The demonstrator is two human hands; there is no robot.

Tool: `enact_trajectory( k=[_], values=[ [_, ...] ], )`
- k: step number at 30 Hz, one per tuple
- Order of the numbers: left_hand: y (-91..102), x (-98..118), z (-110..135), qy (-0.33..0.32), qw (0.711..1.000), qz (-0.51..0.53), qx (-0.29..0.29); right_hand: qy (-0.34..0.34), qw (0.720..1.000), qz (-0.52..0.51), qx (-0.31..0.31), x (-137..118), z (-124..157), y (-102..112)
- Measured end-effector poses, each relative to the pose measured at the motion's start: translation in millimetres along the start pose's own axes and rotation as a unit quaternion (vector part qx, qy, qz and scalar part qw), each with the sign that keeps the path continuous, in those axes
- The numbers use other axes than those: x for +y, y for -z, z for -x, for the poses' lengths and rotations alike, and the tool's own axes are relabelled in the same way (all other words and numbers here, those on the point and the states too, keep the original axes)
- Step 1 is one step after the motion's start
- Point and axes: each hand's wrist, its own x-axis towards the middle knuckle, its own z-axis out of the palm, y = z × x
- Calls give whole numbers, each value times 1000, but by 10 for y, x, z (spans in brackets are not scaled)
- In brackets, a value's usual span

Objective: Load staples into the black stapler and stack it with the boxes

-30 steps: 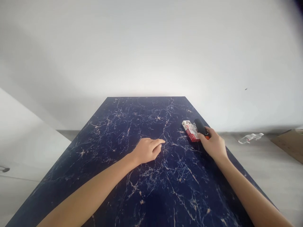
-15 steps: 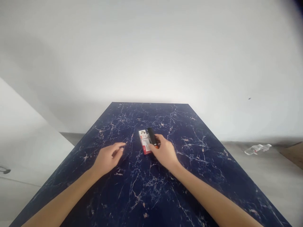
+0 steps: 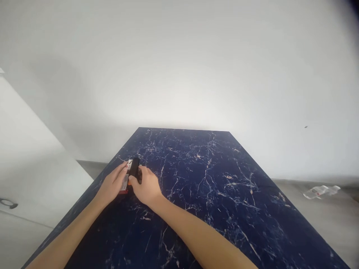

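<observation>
A small white-and-red box sits near the table's left edge, its contents hidden and its closure covered by fingers, so whether it is sealed cannot be told. Beyond the table's right side, on the floor, lies what looks like a clear plastic bottle, too blurred to show whether anything is inside. The box's long axis runs from the table's near side toward its far edge, the far end leaning slightly right; a black object with an orange part at its near end lies alongside, pointing the same way. The right hand has a narrow grip, thumb and fingers holding the black object; the left hand lays its fingers over the box's left side, though how firmly it grips cannot be told. The table is dark blue with pale marble-like veins. Behind it rises a plain pale wall; left of it stands a white panel bearing a dark ring.
</observation>
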Motion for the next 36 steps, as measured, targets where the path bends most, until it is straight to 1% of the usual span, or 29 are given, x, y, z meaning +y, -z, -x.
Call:
enact_trajectory(
  k=[2, 5, 7, 10, 14, 16, 20, 22, 25, 28, 30, 32, 36],
  values=[
    [92, -76, -23, -23, 999, 0, -43, -4, 1000, -5, 2, 51, -71, 24],
    [219, -144, -38, -85, 988, -32, -125, -20, 1000, -4, 5, 136, -202, 81],
    [270, -156, -37, -109, 981, -61, -150, -7, 1000, -2, -10, 177, -310, 114],
    [287, -145, -38, -109, 978, -86, -154, 19, 998, -14, -58, 208, -481, 161],
    [273, -118, -59, -105, 979, -83, -154, 2, 990, -68, -121, 240, -644, 213],
    [286, -108, -74, -103, 979, -75, -159, 2, 990, -75, -116, 276, -686, 215],
    [324, -80, -59, -92, 978, -68, -174, 2, 998, -32, -58, 383, -746, 206],
    [302, -52, -19, -93, 980, -65, -162, -10, 999, -20, -43, 447, -781, 235],
    [194, 4, 50, -113, 982, -99, -114, -26, 999, -7, -31, 551, -830, 340],
    [78, 46, 77, -148, 971, -171, -73, -26, 999, 14, -23, 639, -855, 495],
    [50, 45, 60, -167, 964, -201, -57, -11, 999, 36, -21, 666, -847, 604],
    [69, 12, 23, -176, 961, -208, -46, 25, 997, 57, -45, 656, -817, 699],
    [174, -103, -61, -160, 967, -196, -13, 112, 980, 90, -135, 546, -724, 816]
  ],
)
